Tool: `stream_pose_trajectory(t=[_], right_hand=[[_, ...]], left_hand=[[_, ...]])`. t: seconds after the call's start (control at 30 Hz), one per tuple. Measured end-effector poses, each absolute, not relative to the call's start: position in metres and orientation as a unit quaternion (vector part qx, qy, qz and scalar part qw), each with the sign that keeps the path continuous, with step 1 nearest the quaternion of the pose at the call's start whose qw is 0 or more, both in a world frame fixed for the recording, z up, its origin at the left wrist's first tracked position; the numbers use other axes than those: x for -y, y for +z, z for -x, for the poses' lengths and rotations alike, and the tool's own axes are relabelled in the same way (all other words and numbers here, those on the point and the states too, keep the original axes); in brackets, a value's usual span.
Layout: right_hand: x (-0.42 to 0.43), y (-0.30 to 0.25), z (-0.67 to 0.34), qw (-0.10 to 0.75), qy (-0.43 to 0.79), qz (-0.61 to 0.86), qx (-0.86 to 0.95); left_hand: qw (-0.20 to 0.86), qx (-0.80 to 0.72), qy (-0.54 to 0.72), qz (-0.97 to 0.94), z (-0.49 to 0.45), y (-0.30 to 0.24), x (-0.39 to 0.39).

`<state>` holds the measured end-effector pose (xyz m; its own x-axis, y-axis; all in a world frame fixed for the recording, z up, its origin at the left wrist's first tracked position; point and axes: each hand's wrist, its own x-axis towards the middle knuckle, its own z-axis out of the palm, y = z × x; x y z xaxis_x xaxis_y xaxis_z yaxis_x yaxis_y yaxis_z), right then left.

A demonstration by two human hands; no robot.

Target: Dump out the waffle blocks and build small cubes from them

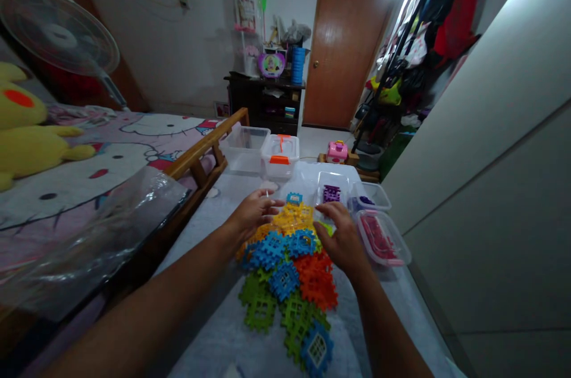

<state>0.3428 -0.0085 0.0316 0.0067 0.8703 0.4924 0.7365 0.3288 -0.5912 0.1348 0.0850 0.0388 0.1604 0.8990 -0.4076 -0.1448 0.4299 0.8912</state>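
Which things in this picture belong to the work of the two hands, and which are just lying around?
Seem to belong, near the hands:
yellow pieces
blue pieces
orange-red pieces
green pieces
probably also the purple pieces and the orange-latched box

Apparently just around:
yellow plush toy
fan
pink toy case
clear plastic wrapping

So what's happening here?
Someone has both bare hands at a heap of blocks on a pale sheet. The left hand and right hand flank the yellow blocks, fingers open; whether either touches them is unclear. Green blocks and orange-red blocks lie nearer the person. Purple blocks sit in a clear tray beyond the right hand, red pieces in a tub beside it.
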Motion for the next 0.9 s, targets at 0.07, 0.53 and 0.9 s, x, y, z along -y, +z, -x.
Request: stream_pose_trajectory(t=[0.07,0.53,0.9], right_hand=[[0.001,0.024,-0.350,0.408,0.086,0.662,0.622],[-0.027,-0.013,-0.351,0.390,0.140,0.736,0.536],[-0.006,-0.014,-0.343,0.422,0.006,0.645,0.637]], left_hand=[[0.644,-0.532,0.416,-0.360,-0.111,0.033,-0.084],[0.613,-0.554,0.450,-0.339,-0.054,-0.014,-0.067],[0.653,-0.490,0.494,-0.300,-0.042,-0.030,-0.067]])
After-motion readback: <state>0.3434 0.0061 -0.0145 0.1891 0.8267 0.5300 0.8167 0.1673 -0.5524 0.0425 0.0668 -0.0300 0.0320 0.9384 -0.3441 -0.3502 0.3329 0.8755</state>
